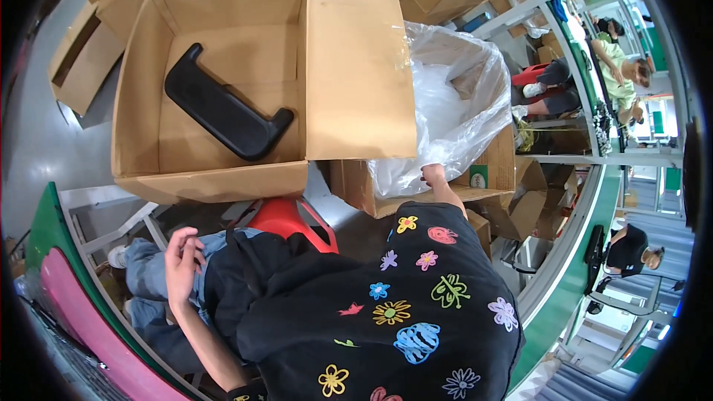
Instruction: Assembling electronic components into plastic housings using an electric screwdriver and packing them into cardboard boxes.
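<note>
The right hand (433, 175) was stretched out far to the right, touching the bottom edge of the clear crinkly plastic bag liner (453, 104) sitting in a smaller brown cardboard box (496, 167). Couldn't tell whether its fingers were pinched on the film, the sleeve hid most of it. The left hand (182, 267) rested loose and half curled on the person's knee, holding nothing. Just left of the bag sat a big open brown cardboard box (223, 82) with a black curved plastic handle-shaped part (223, 113) lying flat inside. I'd say grabbing the film low with a firm pinch beats tugging the thin top.
</note>
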The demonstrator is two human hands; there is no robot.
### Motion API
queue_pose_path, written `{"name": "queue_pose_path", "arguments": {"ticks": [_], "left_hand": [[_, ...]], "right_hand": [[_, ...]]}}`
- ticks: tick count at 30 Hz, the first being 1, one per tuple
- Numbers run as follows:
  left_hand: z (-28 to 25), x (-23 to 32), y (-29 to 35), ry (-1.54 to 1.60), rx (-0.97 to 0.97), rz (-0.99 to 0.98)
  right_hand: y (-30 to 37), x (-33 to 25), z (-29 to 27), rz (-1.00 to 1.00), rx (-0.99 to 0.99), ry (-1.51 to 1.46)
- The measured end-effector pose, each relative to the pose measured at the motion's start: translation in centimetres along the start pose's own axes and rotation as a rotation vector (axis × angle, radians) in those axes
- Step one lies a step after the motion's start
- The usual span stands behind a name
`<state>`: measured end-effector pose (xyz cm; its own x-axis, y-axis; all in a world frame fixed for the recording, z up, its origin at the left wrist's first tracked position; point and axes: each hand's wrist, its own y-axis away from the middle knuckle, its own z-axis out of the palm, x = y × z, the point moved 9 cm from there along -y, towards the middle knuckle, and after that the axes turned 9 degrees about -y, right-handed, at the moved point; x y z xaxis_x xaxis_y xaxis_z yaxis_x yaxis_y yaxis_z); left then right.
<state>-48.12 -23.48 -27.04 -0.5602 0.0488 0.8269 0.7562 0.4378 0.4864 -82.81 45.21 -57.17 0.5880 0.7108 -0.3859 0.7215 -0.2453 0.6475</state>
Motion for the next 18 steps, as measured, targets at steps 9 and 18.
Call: {"name": "queue_pose_path", "arguments": {"ticks": [9,18], "left_hand": [[-0.2,0.4,-1.1,0.127,0.011,-0.013],[5.9,2.4,-3.8,0.328,-0.178,0.201]], "right_hand": [[11.7,-8.4,11.6,-0.248,-0.446,0.463],[14.7,-9.9,11.1,-0.360,-0.305,1.001]]}}
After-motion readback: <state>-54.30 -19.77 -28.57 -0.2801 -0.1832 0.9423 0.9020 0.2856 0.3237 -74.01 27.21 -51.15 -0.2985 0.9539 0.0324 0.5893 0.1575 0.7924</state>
